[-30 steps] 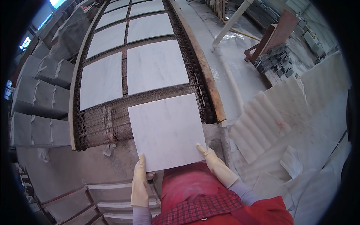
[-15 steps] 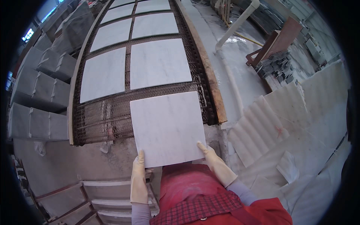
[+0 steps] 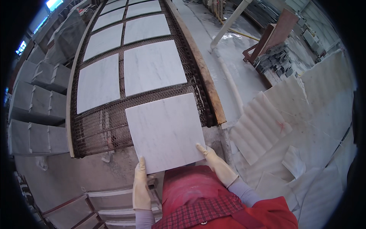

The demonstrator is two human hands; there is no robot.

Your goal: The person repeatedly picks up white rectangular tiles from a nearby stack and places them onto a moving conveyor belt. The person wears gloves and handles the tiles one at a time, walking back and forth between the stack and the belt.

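A square white stone tile (image 3: 166, 131) with faint grey veins is held in front of me, its far part over the near end of a mesh conveyor (image 3: 101, 128). My left hand (image 3: 141, 187), in a cream rubber glove, grips its near left corner with the thumb on top. On the near right edge, my right hand (image 3: 215, 162) in a matching glove also has its thumb on the upper face. The fingers beneath the tile are hidden. Beyond it, two rows of similar tiles lie on the mesh, the closest being a right tile (image 3: 154, 68) and a left tile (image 3: 99, 83).
Wrapped grey stacks (image 3: 38, 103) stand left of the conveyor. A metal rack (image 3: 114, 204) is at lower left. On the right are a white pipe (image 3: 228, 76), wavy foam sheets (image 3: 259, 128), a pile of dark strips (image 3: 276, 61) and a brown wooden stand (image 3: 272, 34).
The view has turned slightly, so the conveyor appears farther left. The held tile now looks tilted, its left side nearer me. Both hands keep their grip.
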